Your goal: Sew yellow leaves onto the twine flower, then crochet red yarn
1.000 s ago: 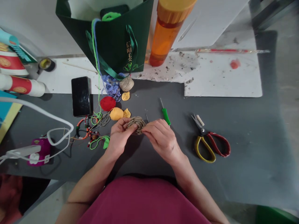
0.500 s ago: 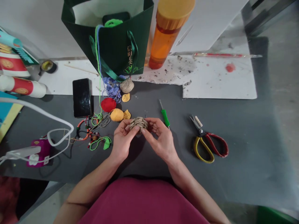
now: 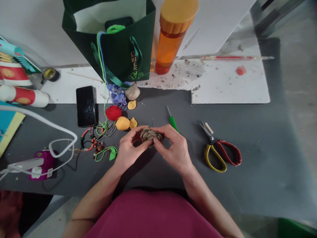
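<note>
Between my two hands is a small grey-brown ball of cord or yarn (image 3: 150,135), its strands wound or knotted. My left hand (image 3: 129,148) pinches it from the left with thumb and fingers. From the other side my right hand (image 3: 174,147) grips it, thumb on its near face. A green-handled tool with a thin metal shaft (image 3: 173,123) lies just beyond my right hand. Left of the ball, a yellow yarn ball (image 3: 123,123), a red yarn ball (image 3: 113,113) and a beige yarn ball (image 3: 133,92) rest on the grey table.
Red-and-yellow-handled scissors (image 3: 215,148) lie to the right. A dark green paper bag (image 3: 116,49) and an orange bottle (image 3: 170,43) stand at the back. On the left are a black phone (image 3: 86,106), beaded strings (image 3: 92,142), a white cable (image 3: 56,124) and a magenta box (image 3: 44,162).
The yarn ball has shifted slightly right and turned in my fingers. My right hand now covers more of the green handle. The whole view has shifted a little.
</note>
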`<state>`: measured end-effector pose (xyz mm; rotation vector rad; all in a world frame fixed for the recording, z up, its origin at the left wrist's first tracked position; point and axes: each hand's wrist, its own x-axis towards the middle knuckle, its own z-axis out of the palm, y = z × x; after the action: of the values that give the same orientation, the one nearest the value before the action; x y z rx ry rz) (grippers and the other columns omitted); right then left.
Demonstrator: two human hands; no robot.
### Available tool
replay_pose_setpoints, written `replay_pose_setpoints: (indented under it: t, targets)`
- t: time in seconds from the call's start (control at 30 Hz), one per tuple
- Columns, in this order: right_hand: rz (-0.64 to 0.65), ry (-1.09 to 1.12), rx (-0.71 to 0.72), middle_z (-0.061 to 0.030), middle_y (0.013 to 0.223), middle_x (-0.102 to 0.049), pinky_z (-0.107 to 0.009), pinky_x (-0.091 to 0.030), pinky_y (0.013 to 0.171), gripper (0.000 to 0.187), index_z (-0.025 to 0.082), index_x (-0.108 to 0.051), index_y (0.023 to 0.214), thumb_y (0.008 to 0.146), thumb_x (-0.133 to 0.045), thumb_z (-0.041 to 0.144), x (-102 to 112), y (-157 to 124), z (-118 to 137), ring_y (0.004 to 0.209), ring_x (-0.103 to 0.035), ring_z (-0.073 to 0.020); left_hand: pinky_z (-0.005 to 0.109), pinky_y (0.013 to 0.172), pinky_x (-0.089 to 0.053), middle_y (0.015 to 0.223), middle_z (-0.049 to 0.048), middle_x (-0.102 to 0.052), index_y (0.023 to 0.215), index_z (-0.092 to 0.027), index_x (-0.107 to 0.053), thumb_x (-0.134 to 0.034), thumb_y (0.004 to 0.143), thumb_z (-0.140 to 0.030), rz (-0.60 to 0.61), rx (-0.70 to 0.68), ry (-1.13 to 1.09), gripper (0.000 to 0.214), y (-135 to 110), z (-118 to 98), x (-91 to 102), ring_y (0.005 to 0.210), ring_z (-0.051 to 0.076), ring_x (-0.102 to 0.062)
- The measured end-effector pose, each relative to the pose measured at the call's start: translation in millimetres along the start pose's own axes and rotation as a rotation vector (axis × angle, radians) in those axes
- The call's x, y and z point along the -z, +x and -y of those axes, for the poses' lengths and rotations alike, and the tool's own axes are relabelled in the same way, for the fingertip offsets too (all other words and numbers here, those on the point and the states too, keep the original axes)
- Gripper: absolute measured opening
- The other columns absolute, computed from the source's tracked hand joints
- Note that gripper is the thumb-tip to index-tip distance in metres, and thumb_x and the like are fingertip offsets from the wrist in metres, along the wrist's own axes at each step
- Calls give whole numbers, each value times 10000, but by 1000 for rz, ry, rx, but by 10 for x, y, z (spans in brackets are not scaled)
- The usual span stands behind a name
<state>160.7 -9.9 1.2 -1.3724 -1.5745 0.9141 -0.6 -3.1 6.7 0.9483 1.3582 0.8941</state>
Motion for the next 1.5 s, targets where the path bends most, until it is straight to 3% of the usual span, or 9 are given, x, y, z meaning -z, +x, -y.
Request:
replay_pose_setpoints:
  t: [0.2,0.33,0.67,0.83,1.1,1.37,1.5]
  targets:
    - [-13,150,-201,-44,882,-754,-309,-593,720,225,201,-750,1003,827,-609,188,8,12,23,765,-697,-169,303,796,-558,916,57,-777,968,-177,-772,-725,848,-336,49,-129,104,204,-44,-15,20,849,188,-702]
    - [16,290,-321,-50,908,-765,-315,-599,739,224,198,-755,997,812,-638,246,34,21,15,779,-709,-175,302,788,-528,888,67,-768,850,-181,-777,-562,979,-394,70,-250,180,328,-54,-53,51,835,187,-679]
    - [6,485,-407,-58,895,-794,-318,-617,727,203,206,-762,961,794,-707,306,52,26,-35,788,-736,-189,287,774,-547,902,64,-782,951,-206,-826,-628,930,-220,14,-362,278,200,-45,-45,81,838,181,-706]
    - [-33,416,-379,-42,872,-779,-309,-610,724,189,215,-760,951,786,-678,258,60,25,-45,775,-729,-176,270,744,-546,846,54,-738,959,-210,-832,-669,883,-186,-17,-406,312,182,-64,-14,55,793,159,-686]
    - [-39,239,-285,-37,893,-730,-313,-576,727,214,218,-743,956,787,-613,223,68,30,0,798,-696,-173,265,721,-545,837,40,-750,975,-194,-807,-681,818,-172,40,-196,174,203,-28,15,41,754,146,-673]
    - [-25,153,-254,-42,893,-721,-325,-544,698,236,216,-739,958,788,-576,200,88,32,-9,772,-674,-177,256,721,-537,816,29,-719,950,-192,-802,-692,795,-216,-26,-132,128,192,-42,7,22,739,133,-647]
    - [-10,122,-217,-37,877,-714,-315,-539,688,244,213,-740,959,790,-569,171,97,39,9,762,-661,-171,262,726,-527,819,21,-720,1031,-203,-800,-676,782,-190,-2,-139,157,278,-34,48,9,732,130,-630]
